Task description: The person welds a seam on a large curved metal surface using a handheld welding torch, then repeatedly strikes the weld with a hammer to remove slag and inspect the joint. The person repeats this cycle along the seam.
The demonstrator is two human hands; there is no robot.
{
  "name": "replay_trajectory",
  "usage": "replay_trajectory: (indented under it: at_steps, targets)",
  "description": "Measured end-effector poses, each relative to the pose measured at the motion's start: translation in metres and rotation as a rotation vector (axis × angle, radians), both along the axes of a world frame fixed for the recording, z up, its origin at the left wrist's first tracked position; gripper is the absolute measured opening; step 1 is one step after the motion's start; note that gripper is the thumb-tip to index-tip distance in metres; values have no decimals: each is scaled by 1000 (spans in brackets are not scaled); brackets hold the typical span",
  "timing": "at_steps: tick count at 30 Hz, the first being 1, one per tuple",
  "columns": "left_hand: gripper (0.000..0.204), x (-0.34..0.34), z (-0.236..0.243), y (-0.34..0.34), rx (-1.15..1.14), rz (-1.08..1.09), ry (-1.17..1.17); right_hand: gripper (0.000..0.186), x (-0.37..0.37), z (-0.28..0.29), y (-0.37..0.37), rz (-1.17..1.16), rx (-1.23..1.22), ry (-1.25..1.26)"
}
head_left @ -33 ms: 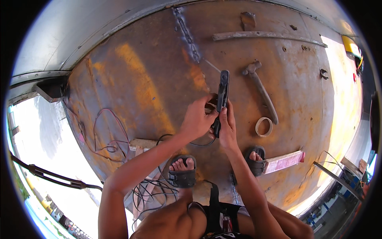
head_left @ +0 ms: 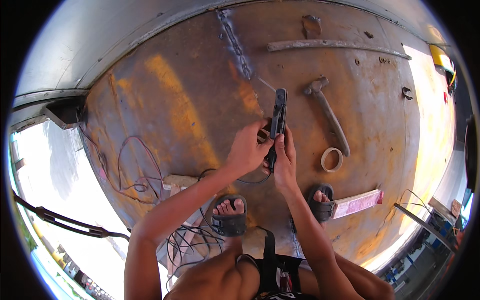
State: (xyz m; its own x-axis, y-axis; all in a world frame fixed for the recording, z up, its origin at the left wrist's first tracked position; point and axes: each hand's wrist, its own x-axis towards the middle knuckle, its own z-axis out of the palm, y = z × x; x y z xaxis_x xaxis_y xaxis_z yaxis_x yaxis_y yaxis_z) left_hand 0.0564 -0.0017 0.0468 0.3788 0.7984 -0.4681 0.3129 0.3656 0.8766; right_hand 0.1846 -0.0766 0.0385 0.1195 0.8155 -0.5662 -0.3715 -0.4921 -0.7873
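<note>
My right hand (head_left: 283,157) grips a black electrode holder (head_left: 279,107), held upright in the picture, with a thin rod (head_left: 267,84) sticking from its top toward the upper left. My left hand (head_left: 250,145) is curled against the holder’s left side; what its fingertips pinch is partly hidden. A black cable (head_left: 250,181) hangs from the holder’s lower end. To the right, a hammer (head_left: 330,115) lies on the rusty steel plate (head_left: 190,90), with a beige ring (head_left: 331,170) below it. A rough weld seam (head_left: 235,42) runs above the rod.
A long bar (head_left: 340,46) and small metal pieces (head_left: 384,60) lie at the upper right. Wooden pieces (head_left: 357,202) are by my sandalled feet (head_left: 229,217). Tangled cables (head_left: 192,240) lie lower left. A metal wall (head_left: 60,50) borders the upper left; a yellow object (head_left: 440,56) is far right.
The holder and the rod in my hands have shifted very slightly to the left. Otherwise the scene looks the same.
</note>
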Motion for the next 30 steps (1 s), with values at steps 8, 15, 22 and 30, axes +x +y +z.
replay_trajectory:
  at_steps: [8, 15, 22, 30]
  targets:
    - [69, -22, -30, -3, 363, -326, 318, 57, 7, -40, 19, 149, 187, -708]
    - [80, -33, -59, -19, 324, -251, 227, 60, -5, -44, 20, 132, 239, -820]
    - [74, -21, -34, -14, 166, -114, 56, 50, 5, -51, 7, 128, 187, -636]
    - [45, -28, -34, -13, 49, -122, 7, 52, 13, -47, 6, 187, 187, -617]
